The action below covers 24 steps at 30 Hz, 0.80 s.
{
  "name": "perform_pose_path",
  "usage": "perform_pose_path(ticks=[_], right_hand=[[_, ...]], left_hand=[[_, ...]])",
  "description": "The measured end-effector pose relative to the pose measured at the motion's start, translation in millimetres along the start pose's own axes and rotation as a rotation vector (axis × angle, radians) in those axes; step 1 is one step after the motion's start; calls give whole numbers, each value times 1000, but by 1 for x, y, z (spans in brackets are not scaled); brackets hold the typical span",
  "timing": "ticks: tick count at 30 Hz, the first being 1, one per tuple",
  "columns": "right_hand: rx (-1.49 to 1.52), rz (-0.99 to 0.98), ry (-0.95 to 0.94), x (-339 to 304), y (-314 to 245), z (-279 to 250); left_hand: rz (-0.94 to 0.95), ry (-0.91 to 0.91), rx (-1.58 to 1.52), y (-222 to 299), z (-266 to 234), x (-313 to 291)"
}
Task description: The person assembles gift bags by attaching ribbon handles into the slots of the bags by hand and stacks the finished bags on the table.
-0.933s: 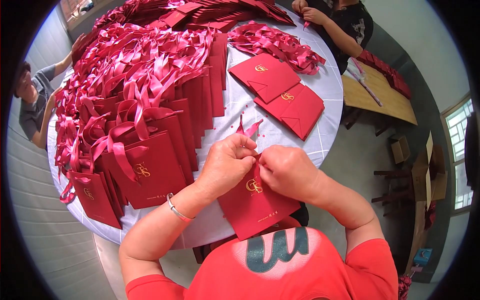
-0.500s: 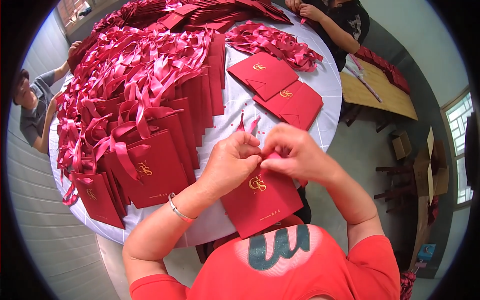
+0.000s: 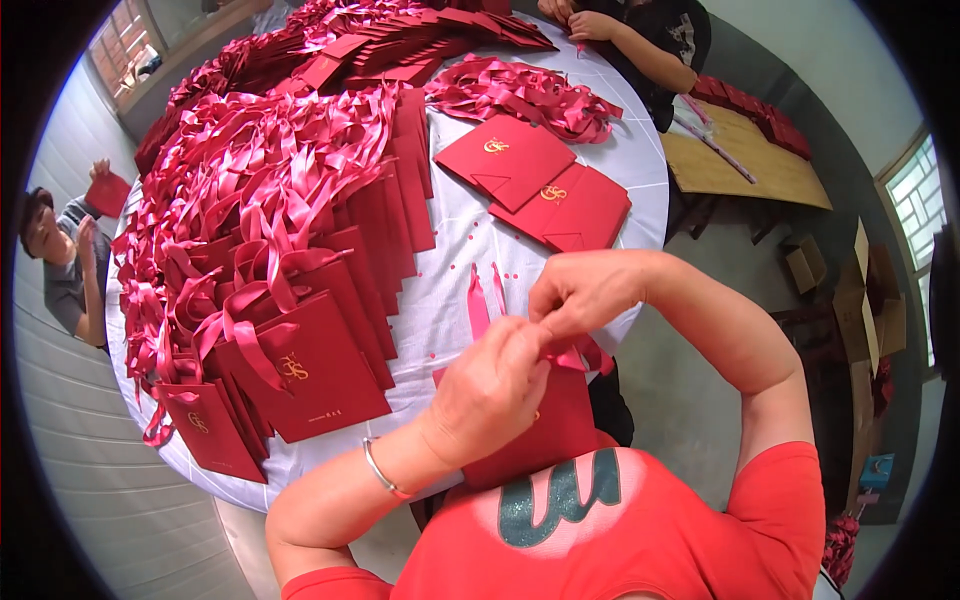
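Red paper gift bag (image 3: 545, 425), flat, at the near edge of the round counter (image 3: 450, 290) and partly over the person's chest. Left hand (image 3: 490, 390) and right hand (image 3: 585, 292) meet above the bag's top edge, fingers pinched together on a pink-red ribbon (image 3: 478, 305) whose loose ends lie on the white cloth. Whether anything is inside the bag cannot be told. Toward the left edge, finished red bags with ribbon handles (image 3: 300, 365) lie overlapped in rows. Past the hands, two flat red bags with gold emblems (image 3: 540, 185); behind them a heap of loose ribbons (image 3: 520, 95). A seated person (image 3: 65, 265) at the left edge; another person's hands (image 3: 580, 20) at the far edge.
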State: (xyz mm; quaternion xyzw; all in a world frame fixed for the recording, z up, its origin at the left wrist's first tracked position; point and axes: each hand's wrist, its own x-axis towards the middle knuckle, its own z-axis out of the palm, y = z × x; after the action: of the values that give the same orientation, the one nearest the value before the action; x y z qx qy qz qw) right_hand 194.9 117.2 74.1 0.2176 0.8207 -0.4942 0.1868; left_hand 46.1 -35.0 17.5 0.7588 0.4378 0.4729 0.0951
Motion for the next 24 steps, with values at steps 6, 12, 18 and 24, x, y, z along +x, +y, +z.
perform_pose_path(ticks=[6, 12, 18, 24], right_hand=[[-183, 65, -165, 12, -8, -1], [241, 211, -375, 30, 15, -5], [388, 186, -488, 33, 22, -6], [351, 171, -567, 36, 20, -5]], left_hand=[[123, -34, 65, 2, 5, -4], [85, -32, 84, 3, 4, -3], [49, -73, 191, 7, 5, -4], [137, -65, 277, 11, 4, -5]])
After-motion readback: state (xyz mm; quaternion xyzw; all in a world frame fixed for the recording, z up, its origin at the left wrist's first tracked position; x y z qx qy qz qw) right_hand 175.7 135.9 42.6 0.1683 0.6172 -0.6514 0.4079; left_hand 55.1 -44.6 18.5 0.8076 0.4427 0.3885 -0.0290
